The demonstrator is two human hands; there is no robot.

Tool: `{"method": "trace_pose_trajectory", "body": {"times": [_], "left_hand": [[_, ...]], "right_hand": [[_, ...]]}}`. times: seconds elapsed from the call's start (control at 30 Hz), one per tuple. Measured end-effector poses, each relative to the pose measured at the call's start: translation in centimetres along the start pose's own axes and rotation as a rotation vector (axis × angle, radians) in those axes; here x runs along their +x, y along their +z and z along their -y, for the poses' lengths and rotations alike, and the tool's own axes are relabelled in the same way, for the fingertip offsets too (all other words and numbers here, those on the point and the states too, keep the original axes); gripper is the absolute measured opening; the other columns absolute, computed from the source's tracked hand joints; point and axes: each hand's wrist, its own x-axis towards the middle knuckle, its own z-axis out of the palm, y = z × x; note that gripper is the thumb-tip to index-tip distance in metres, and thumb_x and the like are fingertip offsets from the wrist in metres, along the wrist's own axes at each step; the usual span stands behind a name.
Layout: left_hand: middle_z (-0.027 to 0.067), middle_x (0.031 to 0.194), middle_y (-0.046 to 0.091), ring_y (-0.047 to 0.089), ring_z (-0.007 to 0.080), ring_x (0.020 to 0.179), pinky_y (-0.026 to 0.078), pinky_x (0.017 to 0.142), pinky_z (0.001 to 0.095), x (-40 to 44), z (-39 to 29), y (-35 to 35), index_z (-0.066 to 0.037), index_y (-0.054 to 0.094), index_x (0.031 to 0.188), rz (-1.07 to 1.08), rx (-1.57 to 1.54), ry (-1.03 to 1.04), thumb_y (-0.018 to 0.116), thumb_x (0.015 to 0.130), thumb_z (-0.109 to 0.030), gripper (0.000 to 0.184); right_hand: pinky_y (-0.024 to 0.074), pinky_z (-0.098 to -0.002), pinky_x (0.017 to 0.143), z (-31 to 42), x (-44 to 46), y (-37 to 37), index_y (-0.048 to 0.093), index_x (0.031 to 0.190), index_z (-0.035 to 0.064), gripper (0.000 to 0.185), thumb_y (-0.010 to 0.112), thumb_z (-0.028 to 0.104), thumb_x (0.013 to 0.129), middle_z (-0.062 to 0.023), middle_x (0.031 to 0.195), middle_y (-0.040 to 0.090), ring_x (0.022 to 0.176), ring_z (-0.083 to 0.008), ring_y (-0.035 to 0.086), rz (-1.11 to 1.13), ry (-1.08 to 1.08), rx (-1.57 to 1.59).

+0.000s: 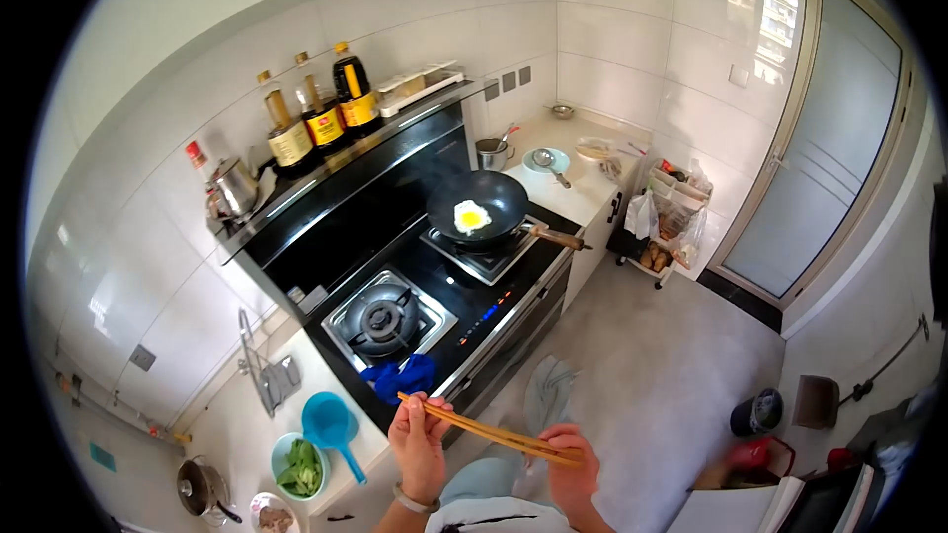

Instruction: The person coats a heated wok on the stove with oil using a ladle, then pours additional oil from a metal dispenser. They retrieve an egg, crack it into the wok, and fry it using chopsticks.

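A pair of long wooden chopsticks (484, 426) is held crosswise in front of my body. My left hand (418, 439) pinches one end between thumb and fingers. The other end lies in my right hand (573, 464), whose fingers are closed round it. Beyond my hands, a black frying pan (499, 195) with a wooden handle sits on the far burner. In it lies a fried egg (471, 217) with a yellow yolk and white edges. A blue cloth (403, 376) rests on the stove's near corner, just past my left hand.
The near burner (382, 319) carries no pan. Left of me on the counter are a blue ladle-like scoop (329, 420) and a bowl of green leaves (299, 469). Sauce bottles (354, 89) line the ledge behind the stove. A wheeled rack (674, 217) stands by the door.
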Motion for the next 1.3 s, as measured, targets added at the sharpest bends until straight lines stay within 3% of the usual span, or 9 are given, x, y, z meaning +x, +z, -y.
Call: {"method": "trace_pose_trajectory", "body": {"times": [0.1,0.23,0.4,0.6,0.8,0.9,1.13,1.2,1.3], "left_hand": [[0.0104,0.089,0.064,0.064,0.0166,0.08,0.054,0.07,0.0244,3.3,3.8,4.0,-0.002,0.054,0.101,0.129,0.054,-0.164,0.049,0.095,-0.023,0.023],[0.0107,0.092,0.063,0.063,0.0178,0.082,0.053,0.075,0.0285,10.6,9.9,9.9,-0.003,0.053,0.103,0.242,0.062,-0.464,0.049,0.095,-0.023,0.022],[0.0126,0.095,0.064,0.063,0.0192,0.086,0.052,0.078,0.0285,19.3,14.8,18.3,-0.001,0.054,0.105,0.239,-0.064,-0.413,0.048,0.095,-0.023,0.025],[0.015,0.106,0.06,0.061,0.0211,0.093,0.05,0.082,0.0289,27.8,23.1,19.6,0.004,0.046,0.121,0.174,-0.109,-0.369,0.048,0.095,-0.024,0.038],[0.0095,0.107,0.057,0.053,0.0186,0.098,0.036,0.094,0.034,32.3,33.0,20.0,0.003,0.043,0.126,-0.137,0.203,-0.61,0.066,0.08,-0.047,0.071],[0.0038,0.091,0.056,0.056,0.0171,0.086,0.048,0.079,0.0341,35.6,34.9,21.8,-0.011,0.053,0.097,0.004,-0.304,-0.822,0.067,0.082,-0.036,0.032],[-0.004,0.06,0.041,0.044,0.0079,0.051,0.041,0.049,0.0231,36.9,36.2,24.8,-0.013,0.042,0.07,-0.217,-0.4,-0.558,0.064,0.086,-0.021,0.028],[-0.0045,0.059,0.038,0.038,0.0058,0.048,0.035,0.043,0.0214,36.4,35.6,25.7,-0.014,0.039,0.069,-0.308,-0.339,-0.504,0.063,0.085,-0.014,0.029],[-0.0026,0.06,0.042,0.041,0.0073,0.048,0.039,0.043,0.0231,35.4,35.5,25.8,-0.009,0.044,0.074,-0.349,-0.281,-0.461,0.061,0.083,-0.009,0.02]], "right_hand": [[0.0442,-0.034,0.082,-0.5,5.3,-3.3,0.062,0.092,-0.0018,0.051,0.036,0.041,0.096,-0.0145,0.099,0.053,0.091,-0.0236,0.053,0.203,-0.075,-0.5],[0.0433,-0.0323,0.082,-1.0,13.6,-5.9,0.064,0.083,-0.0029,0.056,0.033,0.041,0.097,-0.0145,0.101,0.053,0.091,-0.0223,0.053,0.163,0.045,-0.501],[0.0482,-0.0319,0.074,-0.3,24.3,-9.5,0.064,0.078,-0.0033,0.06,0.027,0.039,0.099,-0.0152,0.098,0.054,0.085,-0.0214,0.056,0.198,-0.029,-0.778],[0.0499,-0.0319,0.063,-0.9,33.1,-14.8,0.058,0.069,-0.0041,0.059,0.027,0.036,0.099,-0.0161,0.09,0.054,0.062,-0.0219,0.057,-0.144,-0.066,-0.524],[0.0483,-0.031,0.066,-5.0,42.0,-20.2,0.057,0.08,-0.0059,0.051,0.03,0.033,0.099,-0.0156,0.089,0.054,0.063,-0.0197,0.057,-0.056,0.17,-0.443],[0.0482,-0.0305,0.067,-7.2,47.3,-22.1,0.056,0.085,-0.0046,0.046,0.029,0.031,0.099,-0.0139,0.091,0.055,0.065,-0.0196,0.058,0.115,0.211,-0.412],[0.0453,-0.0258,0.061,-13.1,56.9,-22.9,0.059,0.093,-0.0014,0.035,0.036,0.025,0.098,-0.0107,0.095,0.058,0.067,-0.015,0.057,0.439,0.083,-0.695],[0.044,-0.024,0.058,-15.4,57.3,-22.9,0.061,0.096,-0.0011,0.034,0.041,0.027,0.097,-0.0068,0.09,0.061,0.067,-0.013,0.056,0.594,0.488,-0.638],[0.042,-0.0227,0.052,-20.9,55.7,-23.3,0.062,0.097,0.0012,0.039,0.048,0.037,0.093,-0.0042,0.075,0.06,0.059,-0.0116,0.054,0.823,0.647,-0.769]]}}
